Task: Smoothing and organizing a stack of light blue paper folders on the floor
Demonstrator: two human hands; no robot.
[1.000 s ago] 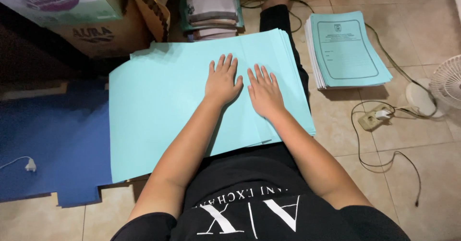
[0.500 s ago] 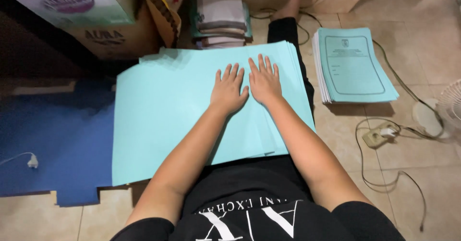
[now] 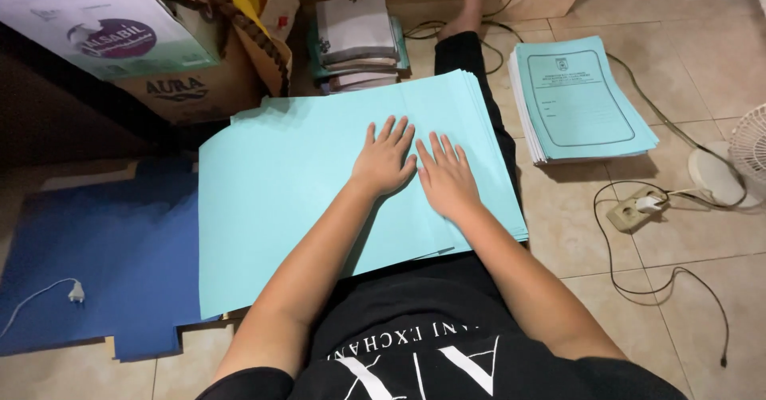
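Note:
A stack of large light-blue paper sheets (image 3: 287,200) lies across my lap and the floor. My left hand (image 3: 385,161) rests flat on the top sheet, fingers spread and pointing away from me. My right hand (image 3: 445,178) lies flat beside it, almost touching it, also palm down on the paper. Neither hand holds anything. The right part of the stack (image 3: 479,129) shows several sheet edges fanned slightly. My outstretched leg in black trousers (image 3: 461,53) runs under the sheets.
A pile of light-blue printed booklets (image 3: 578,101) sits on the tiles to the right. Cardboard boxes (image 3: 159,57) and a stack of books (image 3: 355,45) stand at the back. A blue mat (image 3: 96,264), a power strip with cables (image 3: 638,208) and a fan (image 3: 750,161) lie around.
Both hands stay flat on the top sheet; they have slid slightly back toward me along the paper. The camera view has shifted a little.

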